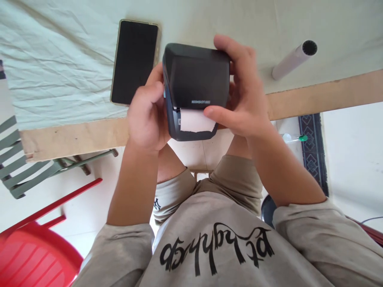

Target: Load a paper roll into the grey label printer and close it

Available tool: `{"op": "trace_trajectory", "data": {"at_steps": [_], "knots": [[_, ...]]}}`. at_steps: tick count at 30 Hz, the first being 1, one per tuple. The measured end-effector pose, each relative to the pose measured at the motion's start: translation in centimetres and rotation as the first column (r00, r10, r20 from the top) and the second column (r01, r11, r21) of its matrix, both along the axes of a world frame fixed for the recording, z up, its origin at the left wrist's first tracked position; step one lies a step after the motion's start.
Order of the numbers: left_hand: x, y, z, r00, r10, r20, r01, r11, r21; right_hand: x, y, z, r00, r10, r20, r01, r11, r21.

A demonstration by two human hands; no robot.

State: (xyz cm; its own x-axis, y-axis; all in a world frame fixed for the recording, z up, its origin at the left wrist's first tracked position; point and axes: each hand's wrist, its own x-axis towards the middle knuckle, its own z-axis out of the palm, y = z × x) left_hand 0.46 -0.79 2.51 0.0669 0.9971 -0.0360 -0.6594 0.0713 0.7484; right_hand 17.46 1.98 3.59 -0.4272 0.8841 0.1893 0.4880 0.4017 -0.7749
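Note:
Between my two hands I hold a black label printer (197,79) with NIIMBOT lettering on its lid, raised over the table's near edge. A short strip of white paper (197,120) with a ragged end sticks out of its front slot. My left hand (149,111) is wrapped round the printer's left side, its fingers partly hidden behind it. My right hand (245,87) grips the right side, with the thumb lying at the top of the paper strip and the forefinger near the far right corner.
On the pale cloth-covered table (74,59), a smartphone (134,61) with a dark screen lies left of the printer. A white tube (293,59) stands at the right. Below are a red plastic chair (38,255), a green slatted chair (18,167) and a green-capped bottle (295,138).

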Motion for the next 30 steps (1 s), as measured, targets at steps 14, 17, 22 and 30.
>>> {"op": "trace_trajectory", "data": {"at_steps": [14,17,22,30], "knots": [[-0.2,-0.1,-0.9,0.998,-0.038,-0.052,0.035,0.997,-0.069,-2.7,0.1,5.1,0.917,-0.244,0.316,0.163,0.951,0.262],[-0.3,-0.1,-0.6,0.996,-0.039,-0.079,0.035,0.998,-0.060,-3.0,0.8,5.3,0.770,-0.110,0.628,0.004,0.986,0.168],[-0.4,0.0,-0.7,0.995,-0.048,-0.092,0.042,0.997,-0.060,-3.5,2.0,6.4,0.645,0.040,0.763,-0.020,0.999,-0.036],[-0.6,0.0,-1.3,0.994,-0.067,-0.085,0.061,0.996,-0.070,0.9,0.6,5.6,0.999,-0.036,0.034,0.042,0.980,-0.197]]}}
